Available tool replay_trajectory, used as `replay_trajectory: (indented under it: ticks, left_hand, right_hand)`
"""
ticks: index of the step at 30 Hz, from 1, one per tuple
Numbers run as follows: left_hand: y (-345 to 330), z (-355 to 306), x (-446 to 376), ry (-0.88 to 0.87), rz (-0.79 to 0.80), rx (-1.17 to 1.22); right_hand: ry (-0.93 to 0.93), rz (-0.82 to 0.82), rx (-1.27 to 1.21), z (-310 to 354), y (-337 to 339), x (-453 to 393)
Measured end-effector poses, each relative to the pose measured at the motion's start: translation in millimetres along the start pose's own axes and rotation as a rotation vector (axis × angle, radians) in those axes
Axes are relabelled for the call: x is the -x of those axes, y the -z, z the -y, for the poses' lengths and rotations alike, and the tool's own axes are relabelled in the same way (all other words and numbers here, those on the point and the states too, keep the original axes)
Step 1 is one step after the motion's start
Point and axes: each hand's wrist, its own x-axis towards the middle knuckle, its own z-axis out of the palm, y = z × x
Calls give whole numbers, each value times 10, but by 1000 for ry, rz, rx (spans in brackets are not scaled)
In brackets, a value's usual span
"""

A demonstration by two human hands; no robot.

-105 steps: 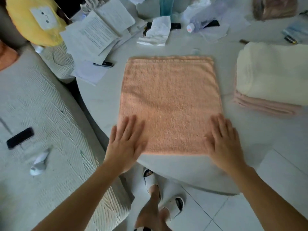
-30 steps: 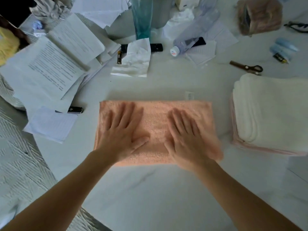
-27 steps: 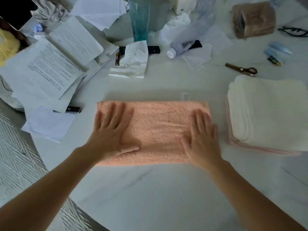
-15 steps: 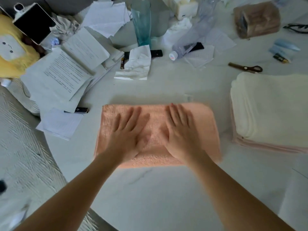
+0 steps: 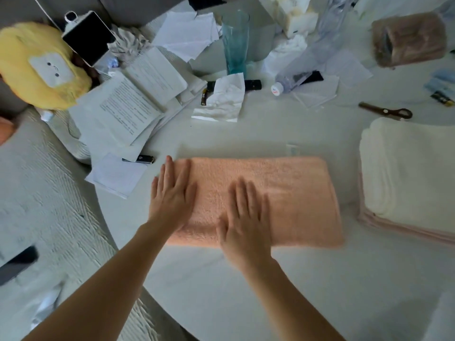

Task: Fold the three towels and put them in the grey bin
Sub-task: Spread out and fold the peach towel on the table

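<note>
We look down on a white round table (image 5: pixel 246 279) that fills most of the view, its far half crowded with loose papers (image 5: pixel 128 107). At the centre, near the front edge, lies a peach towel (image 5: pixel 290 193), folded into a long flat rectangle. To its right, close but apart, sits a stack of folded towels: a cream towel (image 5: pixel 408 168) on top of a pale pink towel (image 5: pixel 403 230) whose edges show beneath. We do not see the grey bin.

Our left hand (image 5: pixel 172 198) lies flat on the peach towel's left end, fingers straight and close together, grasping nothing. Our right hand (image 5: pixel 243 217) presses flat near the towel's middle, fingers spread, also grasping nothing; it is slightly blurred.

Behind the towel stand a tall teal glass (image 5: pixel 235 40), a crumpled tissue (image 5: pixel 221 99) and a plastic bottle (image 5: pixel 312 55) on its side. Scissors (image 5: pixel 386 110) lie just beyond the stack. A yellow plush toy (image 5: pixel 39 70) sits far left.
</note>
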Motion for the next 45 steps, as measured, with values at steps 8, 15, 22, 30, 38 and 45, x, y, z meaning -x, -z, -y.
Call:
replay_trajectory:
  ticks: [8, 15, 22, 30, 38, 45]
  left_hand:
    - [70, 9, 56, -25, 12, -27]
    - [298, 47, 695, 61, 25, 79]
    - [206, 190, 1165, 515, 293, 850]
    - [299, 101, 759, 411, 145, 922]
    - [283, 413, 1148, 66, 176, 492]
    - [189, 435, 1962, -131, 184, 459]
  right_hand:
    - [-258, 54, 56, -1377, 318, 233]
    - [-180, -98, -142, -937, 402, 556]
    - [100, -29, -174, -300, 82, 1720]
    - [224, -30, -165, 166, -91, 1606]
    - [242, 2, -90, 184, -338, 1530]
    - [351, -38, -148, -252, -283, 2092]
